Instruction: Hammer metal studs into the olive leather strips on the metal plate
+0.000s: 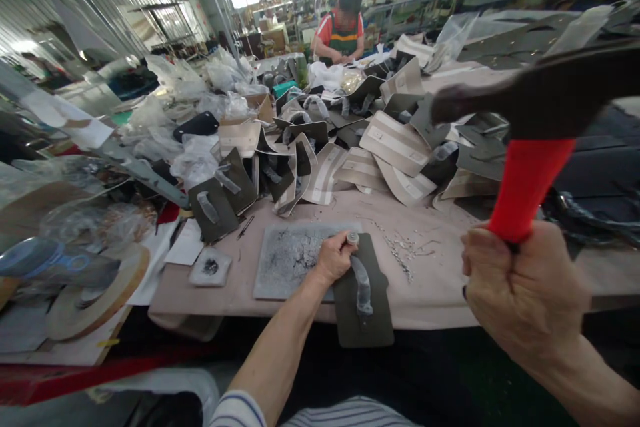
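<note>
My right hand [525,293] is wrapped round the red handle of a hammer [530,187], raised high at the right with its dark head close to the camera. My left hand [336,257] pinches a short metal punch [353,238], its round top facing up. Beneath the punch lies a dark olive bag panel [367,320] with a plastic-wrapped handle [363,287]. The panel overlaps the right part of a scuffed grey slab [287,260] and hangs over the table's front edge. The punch's lower tip is hidden by my fingers.
Small metal bits [405,257] are scattered right of the panel. A small white block [211,267] with a black smudge sits left of the slab. Behind lies a heap of similar panels [395,140]. A roll of tape [100,300] lies far left. A co-worker [340,33] is across the table.
</note>
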Demonstrator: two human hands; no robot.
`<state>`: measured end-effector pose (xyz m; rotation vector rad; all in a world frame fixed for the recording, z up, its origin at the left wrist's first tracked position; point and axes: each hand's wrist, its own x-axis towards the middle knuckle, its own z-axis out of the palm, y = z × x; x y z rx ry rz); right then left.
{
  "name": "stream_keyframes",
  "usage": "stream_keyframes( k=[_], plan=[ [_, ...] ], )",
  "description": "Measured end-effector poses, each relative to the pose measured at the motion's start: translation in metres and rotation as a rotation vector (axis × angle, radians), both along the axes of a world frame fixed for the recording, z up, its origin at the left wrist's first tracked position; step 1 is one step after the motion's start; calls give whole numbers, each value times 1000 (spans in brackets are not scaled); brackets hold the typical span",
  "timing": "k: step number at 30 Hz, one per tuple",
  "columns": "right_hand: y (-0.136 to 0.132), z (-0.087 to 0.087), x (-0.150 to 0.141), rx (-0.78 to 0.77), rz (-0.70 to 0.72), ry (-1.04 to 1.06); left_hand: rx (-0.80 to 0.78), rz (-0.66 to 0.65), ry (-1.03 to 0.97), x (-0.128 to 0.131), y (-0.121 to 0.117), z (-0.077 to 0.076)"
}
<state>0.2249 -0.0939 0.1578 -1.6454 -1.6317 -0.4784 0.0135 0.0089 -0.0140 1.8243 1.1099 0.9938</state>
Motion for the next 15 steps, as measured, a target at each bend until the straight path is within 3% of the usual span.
stream_keyframes(
  k=[2,5,7,9,13,15],
  plan=[
    [-4,-21,0,-147,55,-74,-1,-1,-6,0,0,0],
    [-10,-55,7,-615,202,-225,-22,5,5,3,0,-2],
    [-11,-63,12,-755,192,-229,-38,10,12,4,1,-2],
    [-11,-63,14,-704,182,-200,-41,9,16,2,1,-2],
    [-5,-62,7,-449,162,-136,-35,8,33,-9,-5,5],
    [-6,-61,2,-481,175,-172,-53,23,52,-1,-4,14]
  ],
)
